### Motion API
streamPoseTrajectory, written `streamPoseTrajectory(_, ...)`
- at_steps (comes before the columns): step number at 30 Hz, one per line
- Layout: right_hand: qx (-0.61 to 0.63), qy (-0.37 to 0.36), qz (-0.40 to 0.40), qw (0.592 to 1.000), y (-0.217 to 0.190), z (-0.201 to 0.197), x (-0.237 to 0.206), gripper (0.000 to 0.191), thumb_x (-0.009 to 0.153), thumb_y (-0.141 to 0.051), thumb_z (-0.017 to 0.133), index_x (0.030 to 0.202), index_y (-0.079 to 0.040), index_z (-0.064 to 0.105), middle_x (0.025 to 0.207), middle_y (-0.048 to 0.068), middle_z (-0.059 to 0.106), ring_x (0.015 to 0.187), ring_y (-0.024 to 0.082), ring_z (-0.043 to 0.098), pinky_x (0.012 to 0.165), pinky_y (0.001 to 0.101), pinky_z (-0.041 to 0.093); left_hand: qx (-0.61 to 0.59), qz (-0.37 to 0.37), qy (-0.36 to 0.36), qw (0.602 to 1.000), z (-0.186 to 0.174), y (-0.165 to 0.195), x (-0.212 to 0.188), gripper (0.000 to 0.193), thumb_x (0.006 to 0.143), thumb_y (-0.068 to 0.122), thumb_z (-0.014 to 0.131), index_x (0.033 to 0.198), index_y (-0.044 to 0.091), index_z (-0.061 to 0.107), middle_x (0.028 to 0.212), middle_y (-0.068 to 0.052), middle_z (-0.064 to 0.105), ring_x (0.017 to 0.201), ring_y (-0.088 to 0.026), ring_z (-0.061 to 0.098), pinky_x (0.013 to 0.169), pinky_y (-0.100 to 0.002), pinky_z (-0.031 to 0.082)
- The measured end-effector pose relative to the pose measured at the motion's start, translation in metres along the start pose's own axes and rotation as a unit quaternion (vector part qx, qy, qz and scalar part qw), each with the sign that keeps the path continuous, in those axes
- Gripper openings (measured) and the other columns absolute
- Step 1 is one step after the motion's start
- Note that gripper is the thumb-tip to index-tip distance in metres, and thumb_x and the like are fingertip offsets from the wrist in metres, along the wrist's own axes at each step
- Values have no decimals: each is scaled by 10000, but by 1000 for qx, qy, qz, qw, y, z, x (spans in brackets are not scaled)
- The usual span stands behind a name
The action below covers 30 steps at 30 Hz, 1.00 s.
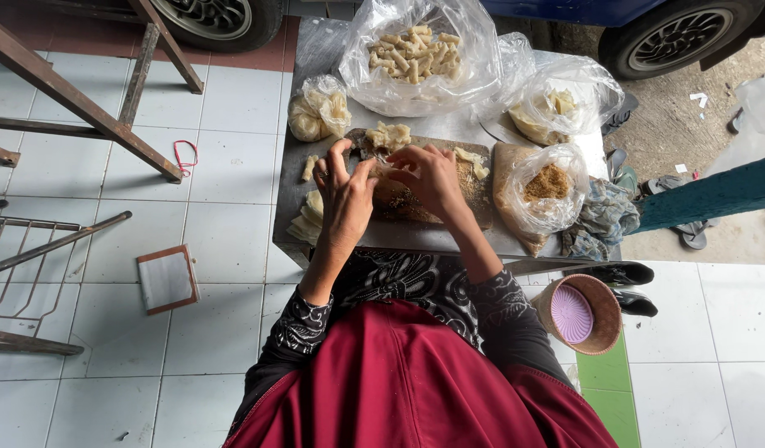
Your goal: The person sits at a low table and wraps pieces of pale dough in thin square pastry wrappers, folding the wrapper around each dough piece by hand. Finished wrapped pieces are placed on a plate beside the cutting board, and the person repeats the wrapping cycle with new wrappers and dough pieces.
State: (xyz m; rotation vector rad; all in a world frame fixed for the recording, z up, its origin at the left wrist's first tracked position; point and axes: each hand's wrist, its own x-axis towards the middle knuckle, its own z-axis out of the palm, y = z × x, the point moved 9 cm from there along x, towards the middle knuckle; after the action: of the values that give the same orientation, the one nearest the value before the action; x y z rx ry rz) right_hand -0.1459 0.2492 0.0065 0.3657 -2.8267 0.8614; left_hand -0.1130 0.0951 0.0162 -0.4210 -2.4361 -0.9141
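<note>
The fingers (342, 158) of the left hand (342, 199) are bent and drawn together, pinching a pale thin wrapper (381, 166) at its left edge. The right hand (430, 178) meets it from the other side, its fingers curled down over the same wrapper, so both hands are closed on it and nearly touch each other. The wrapper sits on a brown board (473, 195) that lies in the middle of a small grey table (415, 236).

At the far edge of the board, just past the hands, rests a small heap of pale pieces (388, 135); another pale scrap (469, 158) lies on the board to the right. A short roll (309, 168) lies on the table left of the board, and a stack of pale sheets (306, 220) sits at the table's near left edge, partly under the left wrist.

Behind the board stands a big clear bag of finished rolls (415, 54). To its left is a small knotted bag (318, 108) of pale dough-like stuff, to its right another clear bag (556, 104) with pale pieces. At the right end of the table an open bag of brown crumbs (546, 187) leans against the board, with a crumpled cloth (602, 217) beside it.

On the tiled floor to the right is a woven basket (577, 314) with a lilac lid inside.
</note>
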Motion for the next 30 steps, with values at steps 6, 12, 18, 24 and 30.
streamPoseTrajectory(6, 399, -98, 70, 909, 10, 0, -18, 222, 924, -199, 749, 1083, -46, 723, 987, 27, 759, 956, 96, 709, 892, 257, 587, -174, -41, -63, 982, 7, -3, -5, 242, 876, 143, 815, 1096, 77, 740, 1354, -90, 512, 1073, -250, 509, 1016, -416, 429)
streamPoseTrajectory(12, 449, -76, 80, 886, 16, -9, -34, 264, 947, -202, 753, 1084, 23, 740, 981, 41, 756, 940, 90, 693, 873, 281, 579, -246, -40, -31, 968, -7, 11, -13, 198, 881, 201, 830, 1006, 64, 760, 1266, -90, 522, 1076, -242, 498, 960, -385, 449)
streamPoseTrajectory(18, 307, -27, 2, 951, -3, -26, -49, 351, 838, -165, 833, 1158, -54, 739, 998, 28, 742, 877, 92, 644, 797, 277, 541, -228, -55, 1, 972, -4, 20, -14, 159, 925, 176, 809, 972, 43, 735, 1244, -82, 559, 1061, -233, 517, 947, -370, 464)
streamPoseTrajectory(24, 181, 141, -47, 972, -7, -59, -75, 260, 835, -128, 838, 1091, -149, 795, 918, 27, 762, 825, 153, 664, 785, 308, 503, -379, -88, -62, 919, 18, 25, -22, 251, 923, 101, 791, 1144, -5, 738, 1215, -88, 618, 1022, -157, 617, 855, -291, 530)
streamPoseTrajectory(30, 111, 159, -26, 981, -2, -80, -100, 187, 843, -183, 837, 1030, -171, 827, 789, 8, 705, 770, 152, 622, 772, 312, 445, -529, -165, -136, 821, 49, 44, -37, 260, 906, 21, 784, 1156, -7, 722, 1066, -39, 707, 925, -88, 683, 838, -228, 579)
